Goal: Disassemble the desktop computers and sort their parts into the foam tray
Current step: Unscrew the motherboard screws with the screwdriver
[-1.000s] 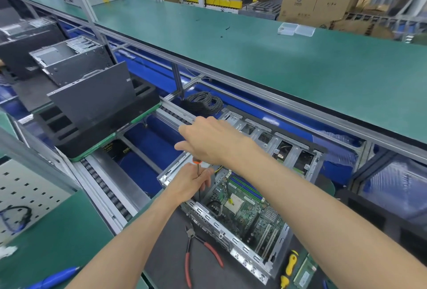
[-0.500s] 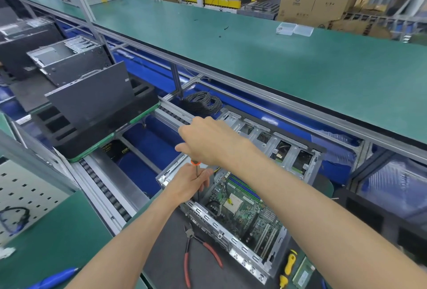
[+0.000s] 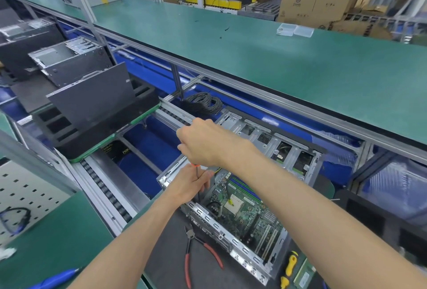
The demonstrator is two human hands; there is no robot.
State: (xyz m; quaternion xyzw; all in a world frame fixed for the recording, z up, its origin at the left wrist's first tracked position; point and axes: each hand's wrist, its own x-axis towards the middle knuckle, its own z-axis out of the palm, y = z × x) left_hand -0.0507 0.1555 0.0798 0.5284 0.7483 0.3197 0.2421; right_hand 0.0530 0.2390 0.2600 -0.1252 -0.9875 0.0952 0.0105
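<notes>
Open desktop case (image 3: 242,198) w/ motherboard (image 3: 245,210) lying on bench, R hand (image 3: 203,144) gripping screwdriver (image 3: 197,181) handle from above, L hand (image 3: 190,183) pinching its shaft, red-handled pliers (image 3: 198,253) lying beside case, black foam tray (image 3: 99,124) sitting further left.

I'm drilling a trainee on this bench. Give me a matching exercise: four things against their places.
Things:
1 pliers
2 cable coil
3 clear boxes
4 screwdriver

Places:
A on the far green bench
B held by both hands above the motherboard
C on the dark mat, near side of the case
D just beyond the case's far corner

Pairs: 1-C, 2-D, 3-A, 4-B
</notes>
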